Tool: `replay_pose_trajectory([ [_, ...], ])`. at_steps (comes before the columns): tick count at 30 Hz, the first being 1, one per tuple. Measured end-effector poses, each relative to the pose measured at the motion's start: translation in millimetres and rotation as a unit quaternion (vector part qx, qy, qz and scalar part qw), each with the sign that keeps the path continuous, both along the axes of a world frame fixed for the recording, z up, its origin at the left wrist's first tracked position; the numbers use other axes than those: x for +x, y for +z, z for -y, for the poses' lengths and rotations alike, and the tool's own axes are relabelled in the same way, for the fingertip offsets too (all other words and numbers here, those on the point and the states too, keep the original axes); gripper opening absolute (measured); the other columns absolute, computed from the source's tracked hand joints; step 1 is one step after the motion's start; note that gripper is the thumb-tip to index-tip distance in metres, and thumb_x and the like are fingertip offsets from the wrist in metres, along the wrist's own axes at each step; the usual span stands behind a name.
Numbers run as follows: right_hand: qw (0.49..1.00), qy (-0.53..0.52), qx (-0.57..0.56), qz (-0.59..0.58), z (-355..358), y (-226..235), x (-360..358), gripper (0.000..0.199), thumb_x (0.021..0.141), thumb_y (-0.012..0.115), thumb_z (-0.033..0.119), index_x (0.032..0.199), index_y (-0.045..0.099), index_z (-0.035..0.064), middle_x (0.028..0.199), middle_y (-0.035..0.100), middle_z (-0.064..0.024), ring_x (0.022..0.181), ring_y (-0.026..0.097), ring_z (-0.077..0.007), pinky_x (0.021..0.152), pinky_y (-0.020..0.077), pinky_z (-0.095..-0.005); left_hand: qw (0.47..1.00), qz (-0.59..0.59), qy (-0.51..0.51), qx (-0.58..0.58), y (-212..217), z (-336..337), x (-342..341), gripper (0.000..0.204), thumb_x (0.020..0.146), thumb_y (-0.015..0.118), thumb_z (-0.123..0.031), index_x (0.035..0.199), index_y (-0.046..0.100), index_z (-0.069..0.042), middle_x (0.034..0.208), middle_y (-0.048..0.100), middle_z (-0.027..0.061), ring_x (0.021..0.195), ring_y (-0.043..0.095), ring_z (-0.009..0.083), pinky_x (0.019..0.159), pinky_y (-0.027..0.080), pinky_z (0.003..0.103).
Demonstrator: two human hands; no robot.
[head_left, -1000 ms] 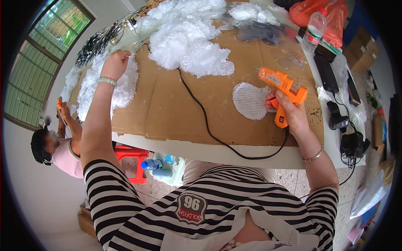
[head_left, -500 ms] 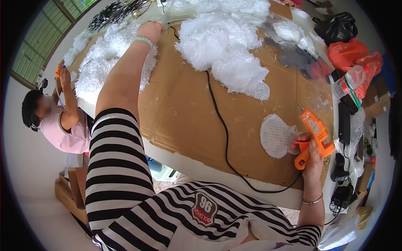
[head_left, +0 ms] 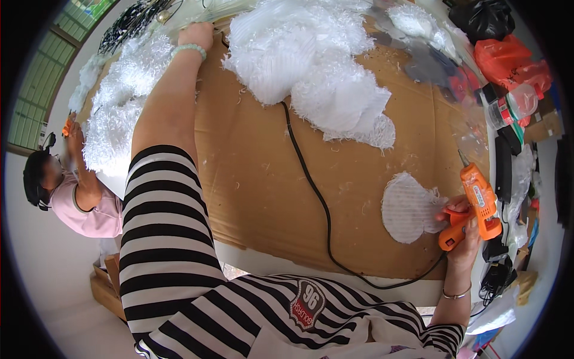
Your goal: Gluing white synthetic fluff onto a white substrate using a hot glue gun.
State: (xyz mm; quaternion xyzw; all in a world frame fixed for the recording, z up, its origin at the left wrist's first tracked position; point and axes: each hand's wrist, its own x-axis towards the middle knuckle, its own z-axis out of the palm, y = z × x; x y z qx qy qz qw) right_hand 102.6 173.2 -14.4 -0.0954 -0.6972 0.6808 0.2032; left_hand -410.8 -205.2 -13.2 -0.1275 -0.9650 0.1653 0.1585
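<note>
My right hand (head_left: 465, 239) is wrapped round the handle of an orange hot glue gun (head_left: 480, 194), its metal nozzle tilted up and away. Beside its fingertips a white ribbed fabric piece (head_left: 409, 209) with a narrow tab lies flat on the cardboard. My left arm is stretched to the far side of the table, where my left hand (head_left: 197, 36) is closed near some clear plastic. Its fingertips are turned away, so what they hold is hidden. The black cord (head_left: 320, 197) runs from the gun's handle across the cardboard to beneath the white fabric heap (head_left: 305, 66).
Brown cardboard (head_left: 263, 173) covers the table. More fringed white material (head_left: 122, 107) lies left, and dark wires (head_left: 134, 24) at the far left. A clear plastic bottle (head_left: 515, 105), red bag (head_left: 508, 60) and black bag (head_left: 483, 21) line the right. Another person (head_left: 84, 200) works at the left.
The view has shifted, so most things sit differently in the picture. My left hand stays at the far side, and my right hand still holds the glue gun next to the fabric piece.
</note>
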Motion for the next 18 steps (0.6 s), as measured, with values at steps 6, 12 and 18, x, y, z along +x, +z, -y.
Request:
replay_pose_trajectory([
  [6,1.0,0.002,-0.01,-0.002,8.1,5.2,1.8,0.044,0.088,0.054,0.044,0.098,0.05,0.0009,0.094,0.051,-0.0123,0.085,0.055,-0.0209,0.072,0.049,-0.0342,0.979,-0.07,-0.003,0.192,36.2,7.9,24.9,0.023,0.083,0.051,-0.018,0.098,0.067,-0.015,0.102,0.065,0.0138,0.097,0.062,0.0331,0.082,0.05,0.044],
  [12,0.999,0.022,-0.027,-0.002,11.5,9.7,8.1,0.039,0.09,0.052,0.037,0.099,0.052,-0.0017,0.094,0.055,-0.0117,0.085,0.058,-0.0215,0.076,0.0498,-0.035,0.654,-0.181,-0.24,0.694,98.7,33.1,15.5,0.019,0.084,0.065,-0.016,0.087,0.065,0.003,0.077,0.068,0.0098,0.064,0.064,0.0154,0.06,0.052,0.027],
  [18,0.992,0.078,-0.102,0.013,8.4,12.2,1.9,0.03,0.095,0.05,0.026,0.107,0.055,-0.0005,0.098,0.061,-0.0101,0.083,0.063,-0.018,0.071,0.0526,-0.0317,0.548,-0.041,-0.349,0.759,156.0,-59.7,206.7,0.018,0.089,0.058,-0.006,0.101,0.057,0.008,0.091,0.066,0.0199,0.074,0.066,0.0255,0.073,0.056,0.034],
])
